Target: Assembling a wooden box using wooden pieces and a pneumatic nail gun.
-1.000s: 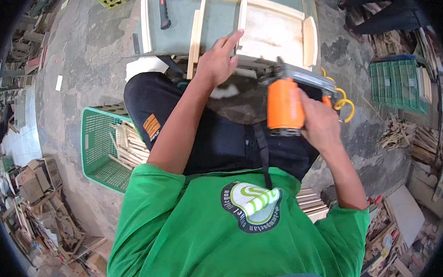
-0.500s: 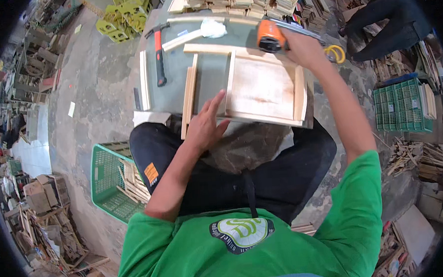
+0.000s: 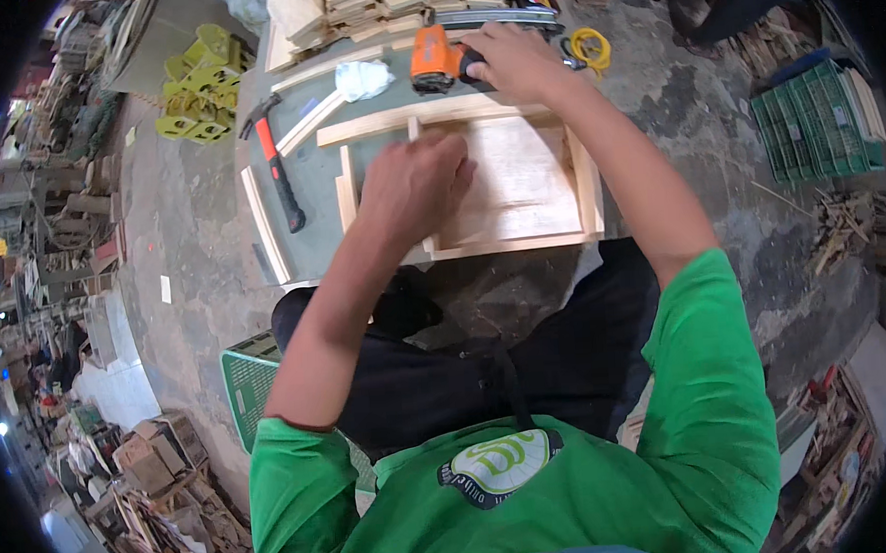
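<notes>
On the worktable lies a wooden frame with a pale flat panel inside it. My left hand is over the frame's left side piece, its fingers curled and a little blurred. Whatever those fingers hold is hidden. Past the frame's far edge, my right hand is closed round the black handle of an orange and black nail gun, which is down at the table's far side. A long wooden strip runs along the frame's far side, and shorter strips lie left of my left hand.
A red and black hammer lies on the table's left, near a white crumpled bag. Wood pieces are stacked at the far edge. A yellow coiled hose is at the far right. Green crates stand on the floor.
My right hand has brought the nail gun left and down to the table's far side. My left hand has moved forward onto the frame's left side, its fingers now curled. The head view has shifted.
</notes>
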A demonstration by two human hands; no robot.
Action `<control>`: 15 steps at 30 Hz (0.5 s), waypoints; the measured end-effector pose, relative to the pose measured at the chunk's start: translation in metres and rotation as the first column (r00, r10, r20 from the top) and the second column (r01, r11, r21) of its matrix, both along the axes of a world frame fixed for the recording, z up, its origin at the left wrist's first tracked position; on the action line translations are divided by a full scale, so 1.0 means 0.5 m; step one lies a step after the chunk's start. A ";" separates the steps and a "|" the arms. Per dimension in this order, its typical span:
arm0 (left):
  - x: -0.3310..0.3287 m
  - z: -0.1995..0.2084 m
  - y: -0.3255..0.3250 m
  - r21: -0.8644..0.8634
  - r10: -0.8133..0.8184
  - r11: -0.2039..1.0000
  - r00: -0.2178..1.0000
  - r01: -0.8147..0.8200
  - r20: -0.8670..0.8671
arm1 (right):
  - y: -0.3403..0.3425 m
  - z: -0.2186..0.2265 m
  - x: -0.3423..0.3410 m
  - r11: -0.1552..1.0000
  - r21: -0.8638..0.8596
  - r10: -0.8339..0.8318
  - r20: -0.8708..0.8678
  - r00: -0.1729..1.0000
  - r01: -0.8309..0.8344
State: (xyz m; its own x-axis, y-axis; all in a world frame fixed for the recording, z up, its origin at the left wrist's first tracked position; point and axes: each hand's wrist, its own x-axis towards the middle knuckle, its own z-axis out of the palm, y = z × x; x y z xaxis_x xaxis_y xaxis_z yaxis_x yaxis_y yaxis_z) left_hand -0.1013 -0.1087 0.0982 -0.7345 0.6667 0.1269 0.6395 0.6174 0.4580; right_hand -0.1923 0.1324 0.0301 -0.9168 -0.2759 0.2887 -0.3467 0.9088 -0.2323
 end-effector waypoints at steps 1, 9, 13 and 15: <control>-0.021 -0.016 0.013 -0.094 -0.025 0.995 0.997 0.019 -0.070 | 0.004 0.030 0.026 0.998 -0.053 -0.013 -0.003 1.000 0.013; -0.162 -0.159 0.129 -0.231 -0.175 0.970 0.874 0.075 -0.453 | -0.108 0.070 0.510 0.790 -0.520 -0.021 0.506 0.862 0.325; -0.178 -0.166 0.143 -0.411 -0.194 0.911 0.923 0.043 -0.331 | -0.152 0.013 0.520 0.673 -0.523 -0.071 0.658 0.750 0.523; -0.179 -0.142 0.134 -0.471 -0.219 0.877 0.950 0.092 -0.223 | -0.158 0.009 0.519 0.615 -0.543 -0.086 0.675 0.733 0.572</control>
